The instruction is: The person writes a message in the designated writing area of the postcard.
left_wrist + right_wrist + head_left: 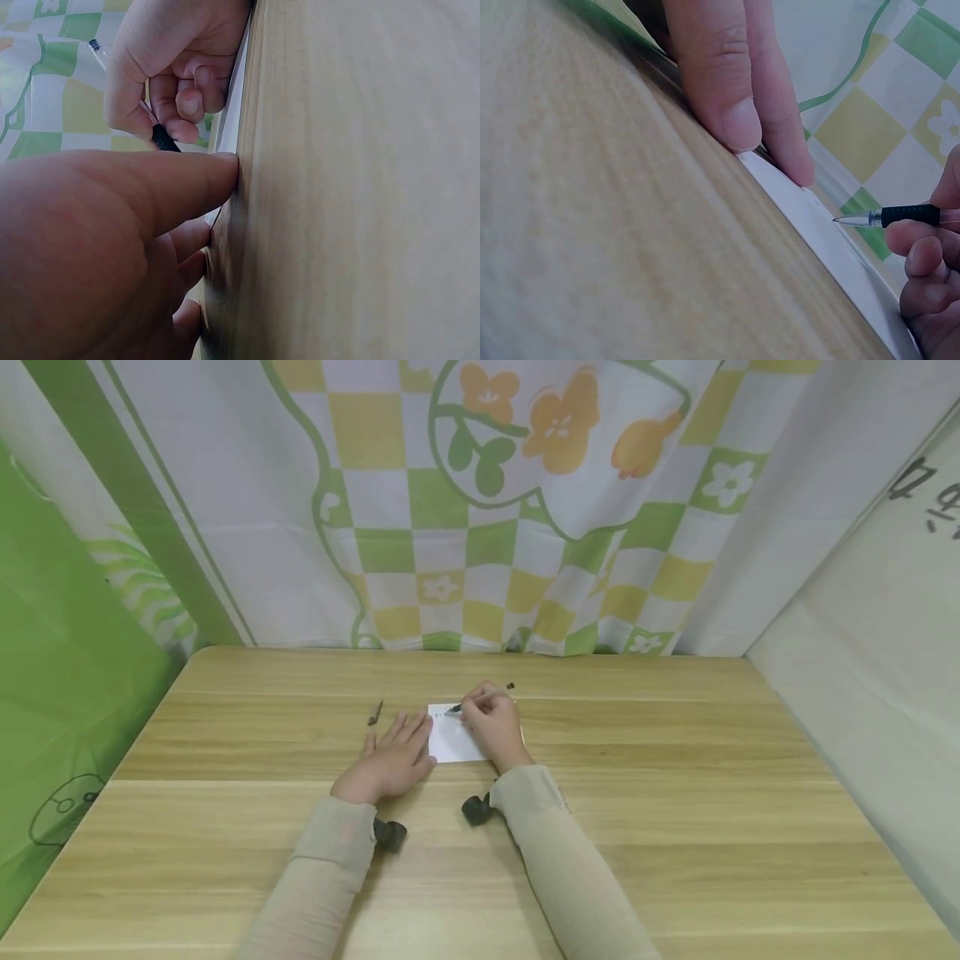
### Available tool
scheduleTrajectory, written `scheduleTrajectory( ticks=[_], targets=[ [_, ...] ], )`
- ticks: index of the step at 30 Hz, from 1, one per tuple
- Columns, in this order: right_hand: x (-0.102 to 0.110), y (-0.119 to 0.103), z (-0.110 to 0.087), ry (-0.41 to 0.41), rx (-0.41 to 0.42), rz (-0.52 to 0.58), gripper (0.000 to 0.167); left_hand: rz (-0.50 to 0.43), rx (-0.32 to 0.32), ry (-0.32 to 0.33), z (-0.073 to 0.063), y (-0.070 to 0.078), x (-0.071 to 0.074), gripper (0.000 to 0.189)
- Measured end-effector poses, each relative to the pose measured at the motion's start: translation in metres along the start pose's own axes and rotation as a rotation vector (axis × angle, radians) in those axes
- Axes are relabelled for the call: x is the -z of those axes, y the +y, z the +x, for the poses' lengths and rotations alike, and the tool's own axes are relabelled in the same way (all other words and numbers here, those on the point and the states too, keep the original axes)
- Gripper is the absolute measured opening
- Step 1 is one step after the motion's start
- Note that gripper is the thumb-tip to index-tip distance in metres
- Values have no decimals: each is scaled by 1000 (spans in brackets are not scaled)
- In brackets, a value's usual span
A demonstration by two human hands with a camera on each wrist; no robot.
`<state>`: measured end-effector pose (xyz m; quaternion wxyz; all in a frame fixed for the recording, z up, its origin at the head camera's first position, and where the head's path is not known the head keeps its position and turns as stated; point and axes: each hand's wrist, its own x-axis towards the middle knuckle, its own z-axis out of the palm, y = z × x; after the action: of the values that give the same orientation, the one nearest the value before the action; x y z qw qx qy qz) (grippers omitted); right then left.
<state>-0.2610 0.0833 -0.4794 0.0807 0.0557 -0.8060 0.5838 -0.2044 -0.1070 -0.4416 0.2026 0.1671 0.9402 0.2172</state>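
A small white sheet of paper [456, 743] lies on the wooden table, with a few tiny marks near its upper left corner. My right hand [495, 727] pinches a pen [911, 217] with a clear barrel and black grip, its tip at the paper by the marks. Flat on the table, my left hand [390, 760] has its fingers extended, and the fingertips press the paper's left edge. In the left wrist view the left thumb [187, 184] reaches the paper's near edge. A dark pen cap [376, 713] lies just beyond the left fingers.
The wooden table [675, 793] stretches widely around the paper. A checked curtain [442, 552] hangs behind its far edge. Dark wrist cameras are strapped at both cuffs, the left camera [391, 836] and the right camera [477, 810] close above the tabletop.
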Motion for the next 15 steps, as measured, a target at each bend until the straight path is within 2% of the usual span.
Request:
scheduleTrajectory(
  ticks=[3,10,15],
  targets=[
    [0,-1,0,1,-3,0,16,3,1,1,0,1,1,69],
    [1,-2,-1,-5,-10,-2,15,6,1,7,10,-10,-8,71],
    [2,-3,-2,-2,-18,-4,16,2,1,10,12,-13,-10,72]
  ],
)
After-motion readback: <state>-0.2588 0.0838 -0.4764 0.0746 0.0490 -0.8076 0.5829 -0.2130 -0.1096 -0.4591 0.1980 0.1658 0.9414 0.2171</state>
